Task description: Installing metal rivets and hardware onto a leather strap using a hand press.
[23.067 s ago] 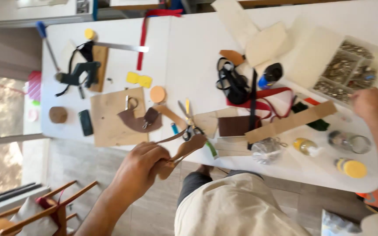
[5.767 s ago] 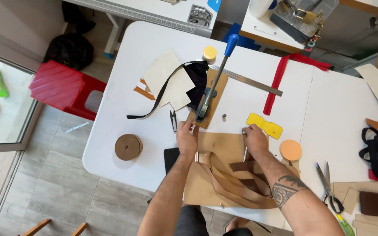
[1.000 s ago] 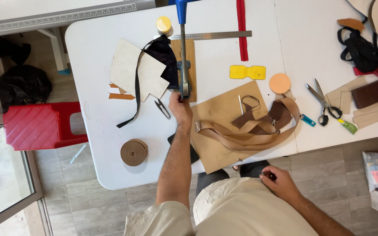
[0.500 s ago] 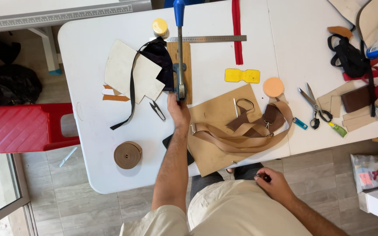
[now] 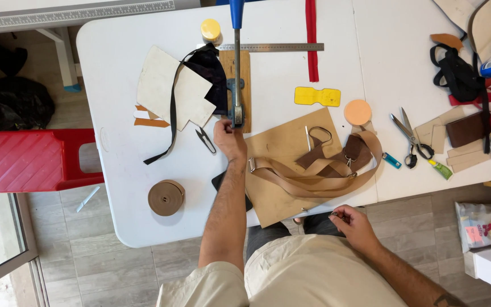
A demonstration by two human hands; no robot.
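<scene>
The press tool (image 5: 237,74) stands on its wooden board (image 5: 244,62) on the white table (image 5: 120,170). Its long axis runs straight away from you. Your left hand (image 5: 228,138), arm fully extended, closes its fingers on the tool's near end. Your right hand (image 5: 350,224) rests at the table edge, pinching a small metal fitting (image 5: 335,215).
</scene>
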